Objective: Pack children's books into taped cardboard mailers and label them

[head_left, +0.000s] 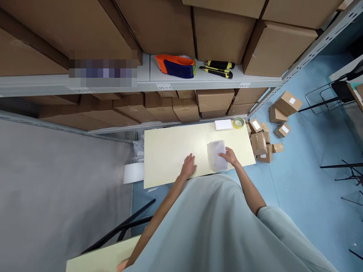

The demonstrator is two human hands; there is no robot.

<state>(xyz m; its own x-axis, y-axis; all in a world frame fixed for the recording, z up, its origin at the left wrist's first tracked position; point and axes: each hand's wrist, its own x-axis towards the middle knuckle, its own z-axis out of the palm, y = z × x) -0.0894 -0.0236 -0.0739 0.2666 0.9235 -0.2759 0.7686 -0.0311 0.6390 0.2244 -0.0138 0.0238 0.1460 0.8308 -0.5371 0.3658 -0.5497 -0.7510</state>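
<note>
On the pale yellow table [167, 151] lies a clear plastic pouch [217, 155] with something white inside. My right hand [230, 155] rests on its right edge, fingers closed on the pouch. My left hand [188, 165] lies flat on the bare tabletop to the left of the pouch, fingers stretched out and holding nothing. Both arms reach forward from my light blue-grey shirt.
A white pad [223, 124] and a roll of tape [238, 122] sit at the table's far edge. The shelf above holds an orange and blue tape dispenser [176, 65] and two yellow-black utility knives [217, 68]. Small cardboard boxes [263, 139] lie on the blue floor at right.
</note>
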